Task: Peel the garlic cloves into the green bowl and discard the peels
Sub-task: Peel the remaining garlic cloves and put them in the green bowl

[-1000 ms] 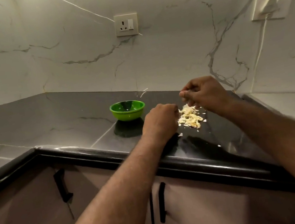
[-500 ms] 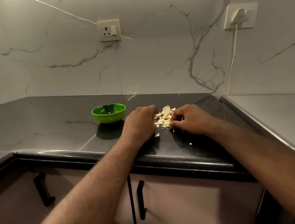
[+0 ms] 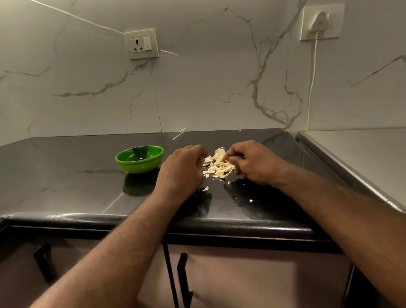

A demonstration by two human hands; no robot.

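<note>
Dark polished counter [image 3: 43, 176] under marble-veined walls carries the work. Peels [image 3: 218, 166] lie in a loose pale heap near the front edge, between both hands, with a few flecks strayed closer to that edge. They look papery and almost weightless, likely to crumble, cling to skin and scatter, so scooping the heap from both sides seems safer than picking single flakes. The left hand [image 3: 182, 172] rests at the heap's left edge with fingers curled under; whether they hold anything I cannot tell. The right hand [image 3: 252, 162] pinches into the heap's right side with thumb and fingertips. The bowl [image 3: 141, 165] stands just left of the left hand, its contents hidden. A second ago the right hand was lifted behind the heap. Now it is down on the heap, and the left has stayed put.
</note>
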